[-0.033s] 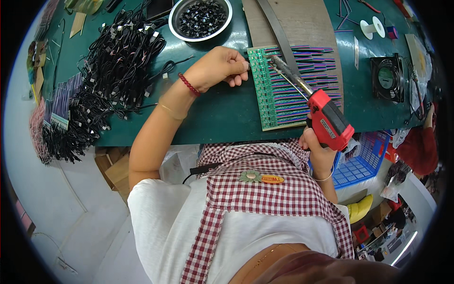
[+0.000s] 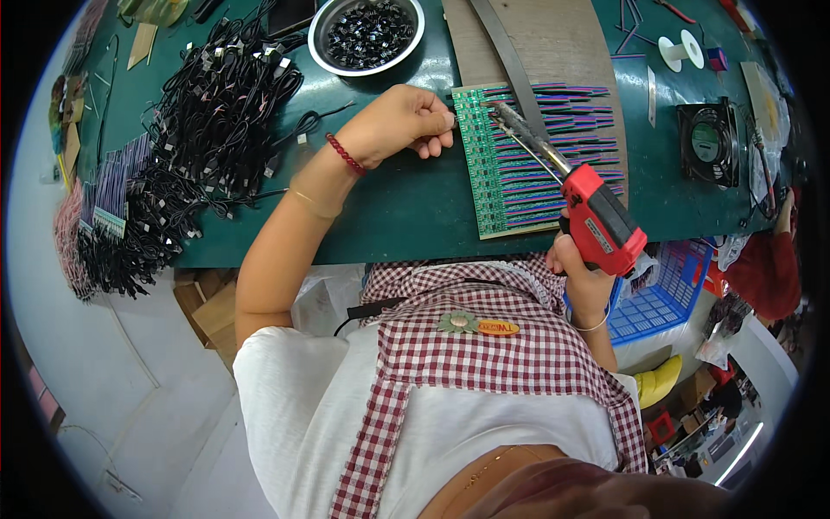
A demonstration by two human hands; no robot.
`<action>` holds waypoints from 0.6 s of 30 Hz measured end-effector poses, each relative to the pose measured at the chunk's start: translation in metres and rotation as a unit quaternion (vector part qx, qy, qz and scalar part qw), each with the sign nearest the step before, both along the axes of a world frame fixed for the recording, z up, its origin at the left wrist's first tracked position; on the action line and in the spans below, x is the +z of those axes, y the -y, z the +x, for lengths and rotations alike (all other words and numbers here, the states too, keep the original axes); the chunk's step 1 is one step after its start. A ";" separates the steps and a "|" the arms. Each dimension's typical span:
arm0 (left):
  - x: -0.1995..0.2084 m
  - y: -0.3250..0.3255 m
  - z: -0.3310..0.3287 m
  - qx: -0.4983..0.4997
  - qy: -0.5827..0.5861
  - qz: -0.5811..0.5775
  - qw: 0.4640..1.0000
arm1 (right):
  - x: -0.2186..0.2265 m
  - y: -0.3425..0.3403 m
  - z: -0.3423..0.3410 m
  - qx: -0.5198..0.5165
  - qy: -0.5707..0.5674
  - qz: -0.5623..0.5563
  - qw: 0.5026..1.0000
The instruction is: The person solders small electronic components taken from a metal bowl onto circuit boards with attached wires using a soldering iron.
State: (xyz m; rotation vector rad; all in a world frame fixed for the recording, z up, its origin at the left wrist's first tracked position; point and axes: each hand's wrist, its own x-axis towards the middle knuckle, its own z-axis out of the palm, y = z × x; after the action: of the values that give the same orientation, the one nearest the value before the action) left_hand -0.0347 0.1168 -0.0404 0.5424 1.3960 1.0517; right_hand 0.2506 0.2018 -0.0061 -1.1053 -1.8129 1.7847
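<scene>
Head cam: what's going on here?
The person's right hand grips a red-and-black gun-style soldering tool, its tip over the upper part of a green circuit-board panel; contact is hard to tell. The left hand has its fingers pinched at the panel's upper left edge; whether they hold anything is unclear. Coloured wires run rightward from the panel. A bowl of small black parts and a pile of black cables sit farther left.

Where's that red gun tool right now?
In the head view, the red gun tool is right of centre, gripped in the right hand, its metal tip by the upper part of the green circuit board panel.
</scene>
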 end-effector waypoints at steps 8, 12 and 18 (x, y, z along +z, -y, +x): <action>0.003 -0.003 0.002 -0.006 -0.032 0.003 0.999 | 0.000 0.001 -0.001 0.017 0.011 0.007 1.000; 0.006 -0.007 0.000 -0.021 -0.062 -0.009 0.998 | -0.005 0.002 0.001 -0.025 -0.014 -0.030 0.999; 0.004 -0.008 -0.002 -0.016 -0.036 -0.017 0.999 | -0.003 0.005 -0.003 -0.007 0.016 -0.008 1.000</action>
State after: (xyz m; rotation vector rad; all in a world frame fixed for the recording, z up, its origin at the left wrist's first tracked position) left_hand -0.0362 0.1248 -0.0369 0.5806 1.4617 0.9903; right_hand 0.2472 0.1965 -0.0089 -1.1564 -1.8074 1.7860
